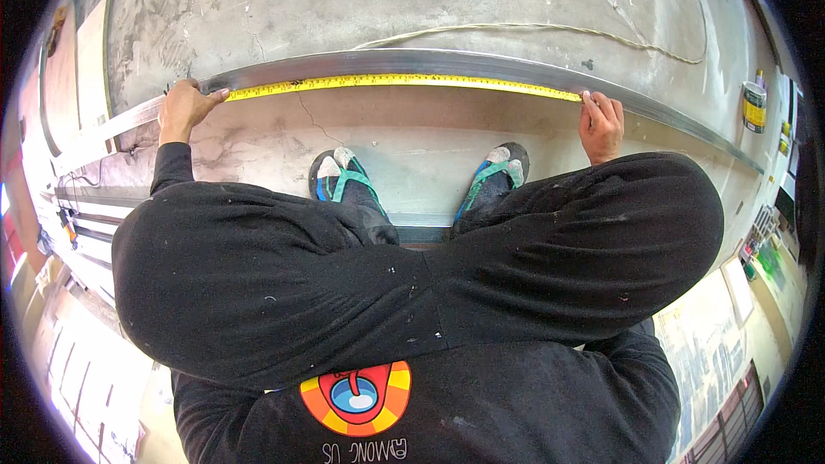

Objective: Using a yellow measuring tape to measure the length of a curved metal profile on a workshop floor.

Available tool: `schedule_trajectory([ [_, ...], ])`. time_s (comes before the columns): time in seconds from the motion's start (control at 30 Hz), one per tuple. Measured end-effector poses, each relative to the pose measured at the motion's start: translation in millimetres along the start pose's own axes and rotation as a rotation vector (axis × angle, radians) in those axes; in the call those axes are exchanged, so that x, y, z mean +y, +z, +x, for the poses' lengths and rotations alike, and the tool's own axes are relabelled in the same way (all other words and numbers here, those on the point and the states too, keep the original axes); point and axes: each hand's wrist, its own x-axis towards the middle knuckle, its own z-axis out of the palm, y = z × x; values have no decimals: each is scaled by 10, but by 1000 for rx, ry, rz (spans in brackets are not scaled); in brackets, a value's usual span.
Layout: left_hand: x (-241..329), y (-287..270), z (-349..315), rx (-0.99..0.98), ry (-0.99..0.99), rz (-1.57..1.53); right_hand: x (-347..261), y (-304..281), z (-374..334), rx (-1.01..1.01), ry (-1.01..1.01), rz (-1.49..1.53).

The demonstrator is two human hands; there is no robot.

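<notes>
A long grey metal bar [412, 60] lies across the concrete floor in front of me. A yellow tape measure blade [387, 81] is stretched along its near edge. My left hand [185, 107] pins the tape's left end against the bar. My right hand [601, 125] presses the tape's right end onto the bar with its fingertips. I am squatting, knees spread in black trousers, both arms reaching forward.
My two sandalled feet [344, 176] rest on the floor just behind the bar. A pale cord [550, 30] trails over the concrete beyond it. More metal bars [86, 223] lie at the left. A yellow-labelled can [754, 107] stands at the right.
</notes>
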Motion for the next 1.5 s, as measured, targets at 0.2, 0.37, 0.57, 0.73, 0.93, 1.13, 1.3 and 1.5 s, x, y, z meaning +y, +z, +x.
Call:
schedule_trajectory([
  [0.2, 37, -29, 7, -21, -2, -18, 0, -17, -44, 25, -7, -2],
  [0.37, 8, 14, 10, 19, 28, -50, 0, -43, -33, 4, 3, 4],
  [0.57, 48, -36, -18, -28, -15, -43, -2, -26, -41, 3, 1, 8],
  [0.73, 24, -7, -12, -14, 1, -48, -2, -32, -29, 24, -12, 18],
  [0.93, -21, 47, 25, 13, 14, -66, -6, -36, -25, 29, -4, 41],
  [1.13, -8, 44, 51, 4, 10, -52, 18, -21, -39, 19, -7, 41],
  [1.3, 14, 31, 3, 4, -4, -53, 4, -22, -37, 7, 3, 35],
  [1.5, 14, 65, -1, 48, 0, -56, -12, -29, -35, 8, 9, 13],
])
